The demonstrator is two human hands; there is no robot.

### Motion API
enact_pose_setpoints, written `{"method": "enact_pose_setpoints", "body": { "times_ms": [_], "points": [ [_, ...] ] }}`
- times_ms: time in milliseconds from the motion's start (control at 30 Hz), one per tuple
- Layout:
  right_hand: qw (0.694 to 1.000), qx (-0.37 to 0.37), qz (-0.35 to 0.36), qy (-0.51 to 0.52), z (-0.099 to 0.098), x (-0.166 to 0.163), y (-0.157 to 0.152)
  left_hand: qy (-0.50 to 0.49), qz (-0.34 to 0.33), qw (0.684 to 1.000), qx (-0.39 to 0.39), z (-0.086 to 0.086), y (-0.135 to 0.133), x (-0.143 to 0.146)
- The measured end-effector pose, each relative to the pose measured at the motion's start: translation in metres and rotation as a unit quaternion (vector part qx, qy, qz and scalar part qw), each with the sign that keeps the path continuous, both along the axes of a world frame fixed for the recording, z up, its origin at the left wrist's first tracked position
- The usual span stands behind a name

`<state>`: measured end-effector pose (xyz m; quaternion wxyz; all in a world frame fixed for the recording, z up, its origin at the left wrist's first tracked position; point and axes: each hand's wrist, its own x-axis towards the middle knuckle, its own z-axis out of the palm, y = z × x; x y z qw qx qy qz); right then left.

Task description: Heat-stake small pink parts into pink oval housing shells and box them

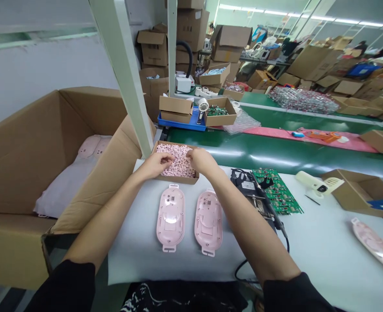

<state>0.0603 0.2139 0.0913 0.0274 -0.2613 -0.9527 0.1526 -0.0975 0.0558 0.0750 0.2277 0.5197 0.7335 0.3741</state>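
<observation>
Both hands are over a shallow cardboard box [179, 179] filled with small pink plastic pieces [178, 167]. My left hand [154, 165] is at the box's left side, thumb and fingers pinched close together at the pieces. From the right reaches my right hand [202, 160], its fingers curled down at the box's right side; the fingertips are partly hidden. What either hand pinches is too small to tell. Nearer to me, two pink oval plastic shells [170, 219] [208, 223] lie side by side, hollow side up, with slotted tabs at their ends.
A large open carton [19, 151] with pink shells stands left, beside a white post [126, 73]. Right of my right arm are a black soldering device [248, 186] with a cable, green circuit boards [277, 190], a cream handheld unit [319, 184] and another pink shell [378, 245]. Behind runs a green conveyor [259, 154].
</observation>
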Motion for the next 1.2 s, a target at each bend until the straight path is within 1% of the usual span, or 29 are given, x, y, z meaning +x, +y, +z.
{"method": "enact_pose_setpoints", "body": {
  "times_ms": [100,167,200,267,333,367,433,500,567,667,767,933,1200],
  "points": [
    [0.999,-0.016,0.002,0.032,0.005,0.005,0.004,0.012,-0.017,1.0,0.009,0.008,0.0,0.004],
    [0.998,-0.028,0.006,0.055,0.012,0.012,0.001,0.025,-0.029,0.999,0.02,0.016,-0.008,0.011],
    [0.997,-0.036,0.01,0.069,0.015,0.019,-0.004,0.034,-0.045,0.998,0.024,0.019,-0.014,0.016],
    [0.992,-0.068,0.013,0.105,0.02,0.038,-0.019,0.057,-0.106,0.992,0.023,0.023,-0.032,0.027],
    [0.982,-0.124,0.009,0.14,0.019,0.065,-0.038,0.083,-0.17,0.982,0.005,0.019,-0.052,0.037],
    [0.977,-0.153,0.001,0.151,0.015,0.08,-0.047,0.1,-0.191,0.976,-0.009,0.015,-0.061,0.041],
    [0.97,-0.194,-0.03,0.146,0.002,0.109,-0.062,0.136,-0.197,0.97,-0.037,0.004,-0.074,0.046],
    [0.966,-0.214,-0.075,0.122,-0.016,0.131,-0.07,0.168,-0.195,0.964,-0.061,-0.008,-0.079,0.049],
    [0.962,-0.224,-0.123,0.096,-0.033,0.144,-0.072,0.187,-0.205,0.957,-0.078,-0.015,-0.077,0.051],
    [0.958,-0.217,-0.172,0.075,-0.051,0.15,-0.069,0.22,-0.223,0.945,-0.092,-0.018,-0.068,0.053],
    [0.96,-0.2,-0.184,0.073,-0.058,0.148,-0.068,0.251,-0.227,0.936,-0.095,-0.019,-0.061,0.053],
    [0.969,-0.152,-0.182,0.065,-0.062,0.145,-0.073,0.262,-0.236,0.931,-0.092,-0.02,-0.058,0.052],
    [0.982,-0.098,-0.152,0.051,-0.062,0.148,-0.08,0.237,-0.239,0.938,-0.082,-0.021,-0.054,0.051]
  ]
}}
